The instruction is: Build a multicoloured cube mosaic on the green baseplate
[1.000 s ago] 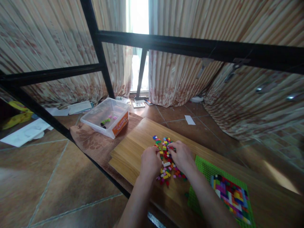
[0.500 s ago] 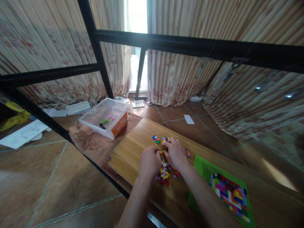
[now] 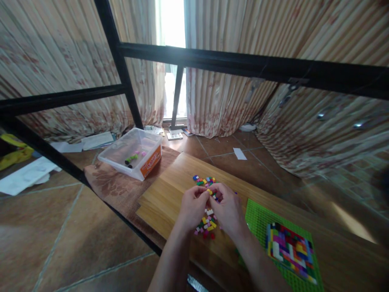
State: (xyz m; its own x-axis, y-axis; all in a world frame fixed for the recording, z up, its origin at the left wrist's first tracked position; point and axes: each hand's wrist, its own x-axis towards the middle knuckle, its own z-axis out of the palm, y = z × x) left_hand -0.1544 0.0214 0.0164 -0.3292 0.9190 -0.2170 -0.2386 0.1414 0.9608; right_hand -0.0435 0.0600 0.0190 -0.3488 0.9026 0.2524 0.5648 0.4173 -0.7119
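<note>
My left hand (image 3: pixel 193 205) and my right hand (image 3: pixel 226 207) meet over a pile of small coloured toy bricks (image 3: pixel 209 221) on the wooden board. Between their fingertips shows a small yellow toy brick (image 3: pixel 209 191), which both hands pinch. Loose bricks lie beyond the fingers and between my wrists; the hands hide part of the pile. To the right of my right forearm lies a green baseplate (image 3: pixel 257 215), bearing a block of multicoloured bricks (image 3: pixel 290 247) built up on it.
A clear plastic box (image 3: pixel 114 160) with a few green, pink and black pieces stands on a brown cloth (image 3: pixel 105 178) at the left. The wooden board (image 3: pixel 170 178) runs diagonally. Black metal bars (image 3: pixel 212 59) cross in front of the curtains. Papers (image 3: pixel 28 174) lie on the tiled floor.
My hands have come together, fingertips meeting and raised slightly from the pile, with the yellow brick now visible between them. The view has shifted slightly.
</note>
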